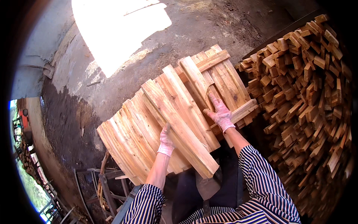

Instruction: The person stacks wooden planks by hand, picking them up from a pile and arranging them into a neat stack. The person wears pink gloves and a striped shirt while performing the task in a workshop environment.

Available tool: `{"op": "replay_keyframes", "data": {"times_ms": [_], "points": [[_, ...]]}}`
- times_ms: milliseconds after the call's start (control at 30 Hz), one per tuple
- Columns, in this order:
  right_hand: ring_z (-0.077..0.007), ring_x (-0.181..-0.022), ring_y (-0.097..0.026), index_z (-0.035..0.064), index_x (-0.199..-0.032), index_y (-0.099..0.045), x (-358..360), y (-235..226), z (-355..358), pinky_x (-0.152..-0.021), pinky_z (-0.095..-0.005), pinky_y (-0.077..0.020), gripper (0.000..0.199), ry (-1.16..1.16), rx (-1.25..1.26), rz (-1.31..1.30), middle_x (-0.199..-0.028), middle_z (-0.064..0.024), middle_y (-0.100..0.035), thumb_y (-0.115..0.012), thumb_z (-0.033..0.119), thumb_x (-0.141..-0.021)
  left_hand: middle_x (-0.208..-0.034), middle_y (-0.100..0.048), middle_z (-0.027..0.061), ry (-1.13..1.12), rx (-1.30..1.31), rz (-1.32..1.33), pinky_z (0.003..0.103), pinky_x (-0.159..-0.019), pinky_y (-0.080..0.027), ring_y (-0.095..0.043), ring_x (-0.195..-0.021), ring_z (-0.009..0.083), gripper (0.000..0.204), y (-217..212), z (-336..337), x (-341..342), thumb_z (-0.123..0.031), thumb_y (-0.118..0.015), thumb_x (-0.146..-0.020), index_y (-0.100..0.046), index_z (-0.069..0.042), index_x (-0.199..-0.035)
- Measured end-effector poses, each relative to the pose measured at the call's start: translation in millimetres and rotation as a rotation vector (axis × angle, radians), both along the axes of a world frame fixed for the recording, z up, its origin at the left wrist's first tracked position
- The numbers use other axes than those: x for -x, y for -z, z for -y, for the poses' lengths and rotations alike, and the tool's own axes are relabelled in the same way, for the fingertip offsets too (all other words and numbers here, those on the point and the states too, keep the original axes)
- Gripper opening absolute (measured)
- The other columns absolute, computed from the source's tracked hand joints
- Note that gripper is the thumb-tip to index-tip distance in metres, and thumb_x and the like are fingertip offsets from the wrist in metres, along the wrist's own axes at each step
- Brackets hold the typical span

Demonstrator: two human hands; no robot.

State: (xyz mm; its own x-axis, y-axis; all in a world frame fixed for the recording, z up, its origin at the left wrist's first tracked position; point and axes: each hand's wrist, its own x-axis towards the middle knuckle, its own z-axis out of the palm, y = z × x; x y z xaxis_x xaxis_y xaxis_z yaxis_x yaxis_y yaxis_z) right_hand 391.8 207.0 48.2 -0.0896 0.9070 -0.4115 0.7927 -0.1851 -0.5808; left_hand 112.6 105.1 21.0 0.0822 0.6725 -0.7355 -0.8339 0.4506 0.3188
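My left hand (166, 142), in a pinkish-white knit glove, is closed against the left edge of a thick wooden plank (179, 130). This plank lies slantwise across a row of pale boards (130, 138), and part of the fingers is hidden at its edge. My right hand (220, 112), gloved alike, lies with thumb and fingers apart on a slatted wooden panel (233, 84) to the right. Crosspieces run over the panel's far and near ends. By the right fingertips, a narrower board (195, 76) lies lengthwise with a dark curved gap at its near end.
A tall stack of sawn wood strips (298, 93) fills the right side, its ends jutting out unevenly. Metal framing (108, 190) with loose sticks stands at lower left. Beyond the boards is a stained concrete floor (149, 63) with a bright sunlit patch (115, 30).
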Motion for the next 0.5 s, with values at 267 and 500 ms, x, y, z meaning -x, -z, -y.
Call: {"op": "replay_keyframes", "data": {"times_ms": [267,500], "points": [[-0.0458,-0.144,-0.033,0.0118,-0.161,-0.019,37,-22,15,-0.117,-0.0497,-0.0322,0.094,-0.227,0.107,0.076,-0.158,-0.0263,-0.03,-0.046,0.07,-0.093,-0.132,-0.063,0.0097,0.155,0.233,-0.202,0.048,-0.103,-0.05,-0.06,-0.12,0.029,0.055,-31,-49,-38,-0.04,-0.068,-0.093,-0.057,-0.009,-0.137],[-0.0274,-0.134,-0.049,0.0064,-0.158,-0.029,9,-62,25,-0.113,-0.0367,-0.0386,0.092,0.165,0.268,-0.7,-0.148,-0.023,-0.049,-0.076,0.04,-0.087,-0.151,-0.048,0.0131,0.389,0.164,-0.386,0.05,-0.117,-0.029,-0.04,-0.141,0.029,0.082,-92,-81,-91,-0.054,-0.076,-0.083,-0.049,-0.012,-0.147]]}}
